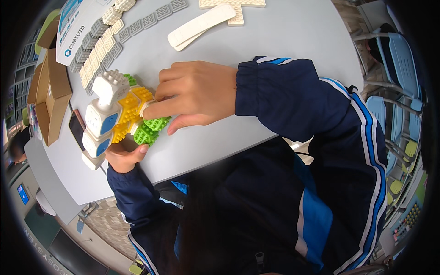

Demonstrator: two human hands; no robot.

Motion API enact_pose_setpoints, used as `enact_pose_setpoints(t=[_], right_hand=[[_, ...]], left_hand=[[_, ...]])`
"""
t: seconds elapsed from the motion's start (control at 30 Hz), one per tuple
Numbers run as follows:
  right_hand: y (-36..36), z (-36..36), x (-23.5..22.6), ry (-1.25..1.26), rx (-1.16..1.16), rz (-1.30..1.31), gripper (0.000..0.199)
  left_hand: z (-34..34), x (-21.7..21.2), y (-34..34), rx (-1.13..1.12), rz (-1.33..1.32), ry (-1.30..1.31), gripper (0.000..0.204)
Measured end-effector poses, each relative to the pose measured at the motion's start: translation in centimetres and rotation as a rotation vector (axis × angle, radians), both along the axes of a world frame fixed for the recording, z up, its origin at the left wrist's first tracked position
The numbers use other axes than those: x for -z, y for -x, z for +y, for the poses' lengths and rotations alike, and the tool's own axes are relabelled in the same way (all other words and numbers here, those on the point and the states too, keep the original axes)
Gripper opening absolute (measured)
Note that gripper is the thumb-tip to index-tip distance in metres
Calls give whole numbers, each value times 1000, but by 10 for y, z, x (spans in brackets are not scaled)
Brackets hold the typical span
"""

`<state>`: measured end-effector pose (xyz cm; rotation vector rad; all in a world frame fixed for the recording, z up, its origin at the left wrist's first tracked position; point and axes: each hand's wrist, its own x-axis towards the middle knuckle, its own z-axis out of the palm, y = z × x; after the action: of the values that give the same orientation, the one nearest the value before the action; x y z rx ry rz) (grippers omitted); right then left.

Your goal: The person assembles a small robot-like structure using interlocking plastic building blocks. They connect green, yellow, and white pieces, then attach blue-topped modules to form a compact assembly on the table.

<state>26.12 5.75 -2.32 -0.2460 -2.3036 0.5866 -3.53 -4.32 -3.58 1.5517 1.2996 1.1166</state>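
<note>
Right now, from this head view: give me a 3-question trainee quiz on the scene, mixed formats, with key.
1. True or false: the right hand rests on the block assembly.
2. Multiple choice: the studded blocks under the right hand's fingertips are A) red and black, B) yellow and green, C) purple.
3. Fill in: the left hand grips the assembly from its ___ edge, nearest the person.

Key: 1 true; 2 B; 3 lower.

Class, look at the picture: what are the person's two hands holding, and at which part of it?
Both hold the block assembly: the left hand at its near lower edge, the right hand pressing on the yellow and green blocks.
</note>
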Motion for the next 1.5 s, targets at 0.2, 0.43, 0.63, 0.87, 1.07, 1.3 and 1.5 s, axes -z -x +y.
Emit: enact_pose_setpoints(t=[0.2, 0.43, 0.63, 0.87, 1.07, 1.3, 1.5], right_hand=[[3, -2, 4, 78, -5, 36, 31], [1, 0, -4, 84, 4, -98, 36], [1, -7, -11, 34, 47, -163, 38], [1, -10, 3, 7, -72, -18, 39], [-1, 9, 2, 52, 106, 42, 41], [18, 15, 10, 140, 247, 74, 41], [37, 29, 10, 322, 106, 106, 32]], left_hand=[[-11, -2, -2, -6, 33, 73, 95], [-10, -6, -10, -19, 2, 79, 98], [-7, 0, 5, 32, 105, 51, 103], [13, -18, -4, 61, 30, 45, 108], [3, -14, 30, 146, 46, 3, 81], [6, -21, 15, 152, -12, 18, 76], [-4, -27, -7, 25, 140, -47, 74]])
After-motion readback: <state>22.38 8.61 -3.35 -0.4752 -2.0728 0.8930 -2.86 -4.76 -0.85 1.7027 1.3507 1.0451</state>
